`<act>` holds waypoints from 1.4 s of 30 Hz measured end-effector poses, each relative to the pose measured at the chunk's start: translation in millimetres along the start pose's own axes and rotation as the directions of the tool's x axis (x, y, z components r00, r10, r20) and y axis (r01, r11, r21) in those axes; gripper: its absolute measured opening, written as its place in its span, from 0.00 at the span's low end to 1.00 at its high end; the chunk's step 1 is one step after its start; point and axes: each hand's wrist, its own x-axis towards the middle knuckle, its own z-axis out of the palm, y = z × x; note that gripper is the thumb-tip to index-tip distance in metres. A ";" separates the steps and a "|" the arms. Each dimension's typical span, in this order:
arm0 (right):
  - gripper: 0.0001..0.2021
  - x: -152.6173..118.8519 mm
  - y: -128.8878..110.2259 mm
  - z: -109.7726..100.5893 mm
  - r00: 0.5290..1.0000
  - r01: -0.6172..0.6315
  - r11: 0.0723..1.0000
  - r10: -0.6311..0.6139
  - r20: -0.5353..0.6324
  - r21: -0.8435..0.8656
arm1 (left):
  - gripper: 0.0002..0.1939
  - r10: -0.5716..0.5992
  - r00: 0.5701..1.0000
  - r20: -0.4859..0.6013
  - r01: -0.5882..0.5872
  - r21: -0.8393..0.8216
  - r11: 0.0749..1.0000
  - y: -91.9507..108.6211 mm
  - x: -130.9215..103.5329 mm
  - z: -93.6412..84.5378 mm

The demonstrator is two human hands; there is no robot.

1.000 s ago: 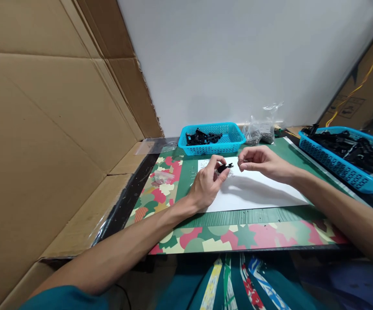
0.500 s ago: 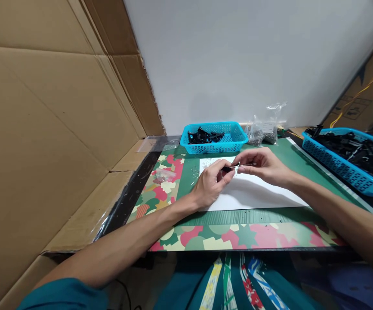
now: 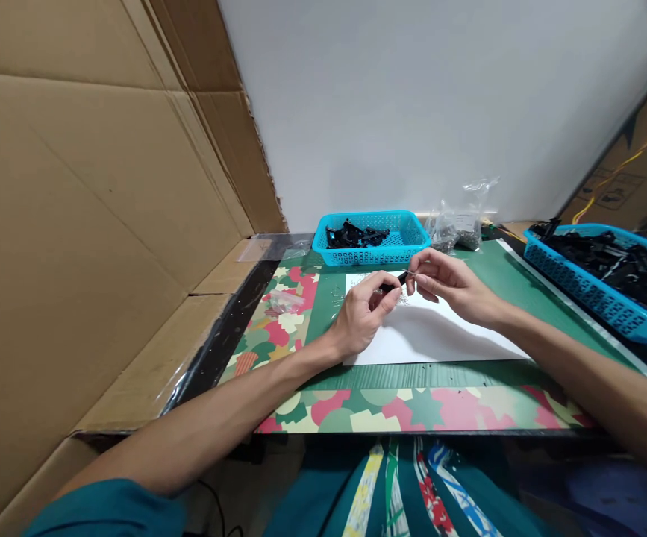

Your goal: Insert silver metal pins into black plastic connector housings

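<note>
Bench (image 3: 530, 272) under a green covering, its near edge banded by a patterned strip (image 3: 357, 409). Beyond the strip lies a white sheet (image 3: 435, 343). The left hand (image 3: 363, 317), over its left part, is curled with thumb and fingers pinched on a black plastic part (image 3: 391, 287). The right hand (image 3: 454, 287), just beside it, has thumb and index fingertip nearly together on what appears to be a thin metal piece (image 3: 410, 271); whether this touches the part cannot be told. So slender a piece could slip or spring away if pinched off-centre, and the part could twist if the left grip slackened. Loose metal bits (image 3: 405, 298) lie beneath the hands; a sweeping wrist might scatter them. To the right, a blue basket (image 3: 597, 291) is heaped with black parts (image 3: 608, 257), which an elbow's knock could spill. Farther off stand a second basket (image 3: 376, 257) and clear bags (image 3: 469, 233).
</note>
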 end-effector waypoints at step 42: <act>0.07 -10.0 -0.3 7.2 0.716 0.516 0.143 -0.613 0.333 -0.845 | 0.21 -0.021 0.996 -0.092 0.007 -0.156 0.988 -6.1 -2.0 3.6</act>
